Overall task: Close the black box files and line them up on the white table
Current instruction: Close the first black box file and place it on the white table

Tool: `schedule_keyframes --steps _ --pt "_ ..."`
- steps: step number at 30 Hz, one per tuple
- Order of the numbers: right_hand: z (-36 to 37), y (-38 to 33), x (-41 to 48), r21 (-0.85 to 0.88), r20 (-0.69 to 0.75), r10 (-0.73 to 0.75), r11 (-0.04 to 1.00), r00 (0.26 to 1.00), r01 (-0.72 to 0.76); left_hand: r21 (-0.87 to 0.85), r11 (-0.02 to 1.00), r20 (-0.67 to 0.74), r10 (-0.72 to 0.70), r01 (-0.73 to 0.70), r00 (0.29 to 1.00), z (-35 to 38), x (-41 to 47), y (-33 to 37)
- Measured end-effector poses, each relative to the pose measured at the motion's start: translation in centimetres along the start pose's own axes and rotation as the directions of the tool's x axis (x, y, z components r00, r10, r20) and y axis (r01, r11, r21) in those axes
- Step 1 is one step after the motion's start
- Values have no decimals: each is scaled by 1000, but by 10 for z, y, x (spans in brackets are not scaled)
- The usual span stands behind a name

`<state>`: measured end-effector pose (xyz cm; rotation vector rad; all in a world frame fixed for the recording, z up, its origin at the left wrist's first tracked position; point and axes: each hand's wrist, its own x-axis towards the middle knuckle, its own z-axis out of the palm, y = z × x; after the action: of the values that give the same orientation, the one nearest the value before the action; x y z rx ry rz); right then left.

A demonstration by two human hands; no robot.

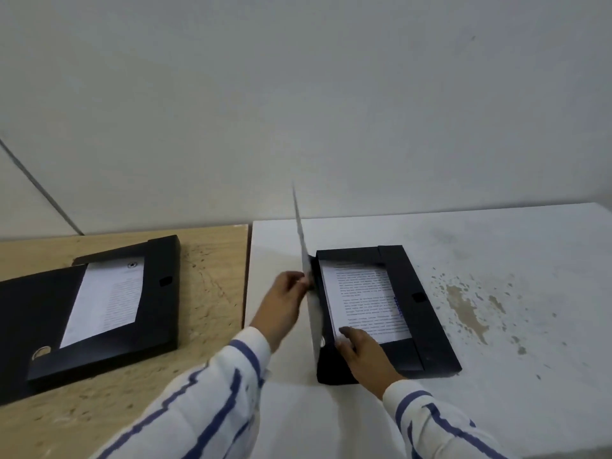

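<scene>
A black box file (410, 293) lies open on the white table (496, 409), with printed sheets (364, 299) inside. Its lid (306, 260) stands almost upright along the file's left side, seen edge-on and blurred. My left hand (281, 303) grips that lid near its middle from the left. My right hand (361, 352) rests flat with fingers spread on the near end of the sheets and the file's front edge. A second black box file (155, 309) lies on the wooden table (212, 276) at the left, its lid partly over a printed page.
The white table has a patch of worn, stained paint (467, 306) to the right of the open file. A grey wall (298, 94) rises behind both tables. The wooden and white tables meet edge to edge near the middle.
</scene>
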<state>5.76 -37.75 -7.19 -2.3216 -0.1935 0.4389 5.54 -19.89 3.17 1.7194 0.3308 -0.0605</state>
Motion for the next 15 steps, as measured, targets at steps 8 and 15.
schedule_keyframes --steps 8,15 --pt "-77 17 10 697 41 257 685 965 -212 155 985 149 -102 79 984 68 20 -43" --pt "-160 30 15 711 20 159 692 987 -126 373 922 59 -131 100 990 104 31 -64"
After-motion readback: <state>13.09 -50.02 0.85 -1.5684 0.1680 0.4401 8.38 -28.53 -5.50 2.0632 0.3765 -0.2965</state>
